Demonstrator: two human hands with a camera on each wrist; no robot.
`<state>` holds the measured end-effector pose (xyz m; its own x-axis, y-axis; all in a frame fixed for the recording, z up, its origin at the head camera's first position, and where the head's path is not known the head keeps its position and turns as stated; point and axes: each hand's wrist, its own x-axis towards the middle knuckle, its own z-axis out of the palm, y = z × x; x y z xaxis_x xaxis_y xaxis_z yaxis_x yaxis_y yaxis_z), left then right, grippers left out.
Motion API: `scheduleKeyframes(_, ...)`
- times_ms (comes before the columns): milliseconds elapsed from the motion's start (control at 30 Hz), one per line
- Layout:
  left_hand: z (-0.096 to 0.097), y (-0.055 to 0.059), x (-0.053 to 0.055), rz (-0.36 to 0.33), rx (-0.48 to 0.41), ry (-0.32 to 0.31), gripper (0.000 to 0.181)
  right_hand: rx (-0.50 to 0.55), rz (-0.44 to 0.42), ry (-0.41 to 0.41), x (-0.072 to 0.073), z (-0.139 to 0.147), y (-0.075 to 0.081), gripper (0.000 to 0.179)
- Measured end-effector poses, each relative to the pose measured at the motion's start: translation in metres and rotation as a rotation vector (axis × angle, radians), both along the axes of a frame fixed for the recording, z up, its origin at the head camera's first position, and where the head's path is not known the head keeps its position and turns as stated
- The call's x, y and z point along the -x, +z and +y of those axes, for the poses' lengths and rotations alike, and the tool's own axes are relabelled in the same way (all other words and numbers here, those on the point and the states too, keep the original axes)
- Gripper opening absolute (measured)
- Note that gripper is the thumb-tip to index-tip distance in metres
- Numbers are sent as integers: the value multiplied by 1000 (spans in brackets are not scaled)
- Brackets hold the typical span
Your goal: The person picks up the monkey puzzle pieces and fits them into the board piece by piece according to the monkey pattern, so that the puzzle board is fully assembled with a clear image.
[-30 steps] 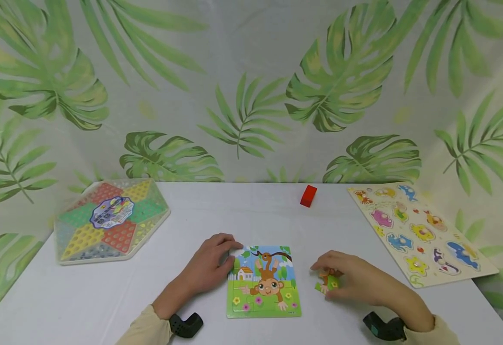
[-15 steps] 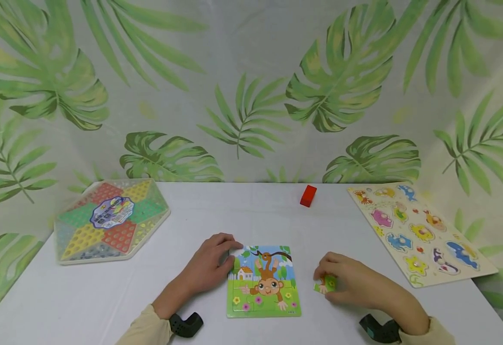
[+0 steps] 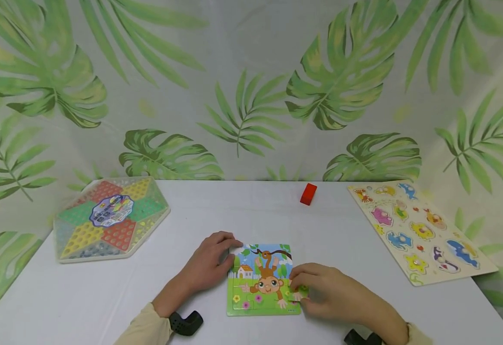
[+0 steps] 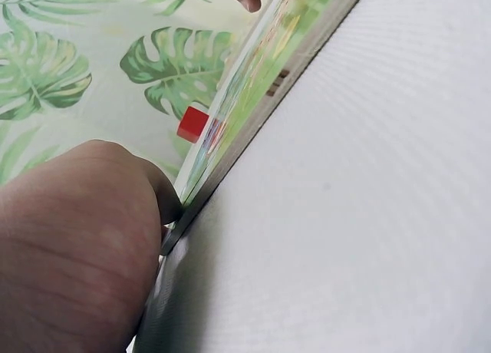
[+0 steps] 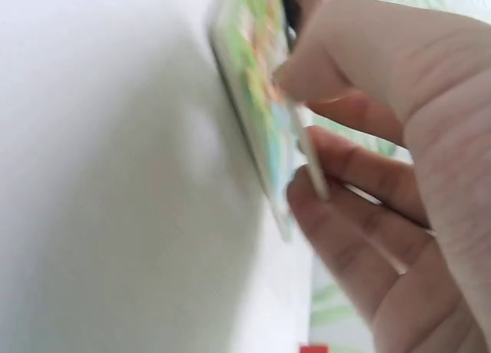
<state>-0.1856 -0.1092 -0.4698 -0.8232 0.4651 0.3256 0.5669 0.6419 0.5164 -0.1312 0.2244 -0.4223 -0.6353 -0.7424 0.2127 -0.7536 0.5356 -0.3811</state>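
A square monkey jigsaw puzzle (image 3: 251, 306) lies flat on the white table. Its upper left corner is held by my left hand (image 3: 210, 258), thumb at the side edge and fingers at the top. In the left wrist view the left hand (image 4: 84, 238) curls at the end of the puzzle's thick edge (image 4: 230, 161). My right hand (image 3: 329, 292) pinches a small green puzzle piece (image 3: 299, 291) over the puzzle's right side. Thin and edge-on, that piece (image 5: 316, 169) shows between thumb and fingers in the right wrist view, close over the puzzle (image 5: 257, 84).
Behind the puzzle, a red block (image 3: 308, 194) sits near the table's back edge. A hexagonal Chinese checkers box (image 3: 134, 199) is at the left. On the right, an animal knob puzzle board (image 3: 445, 239) reaches past the table's side edge. A leaf-print cloth (image 3: 251, 110) hangs behind.
My right hand has moved left with the puzzle piece, from beside the puzzle to over its right edge. The left hand has stayed at the corner.
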Motion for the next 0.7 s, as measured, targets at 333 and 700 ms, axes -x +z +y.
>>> scheduleKeyframes(333, 0, 0, -1, -7, 2, -2, 28, 81, 112, 131, -3, -12, -15, 31)
scheduleKeyframes(700, -1, 0, 1, 1, 7, -1, 28, 45, 86, 115, -6, -20, -18, 25)
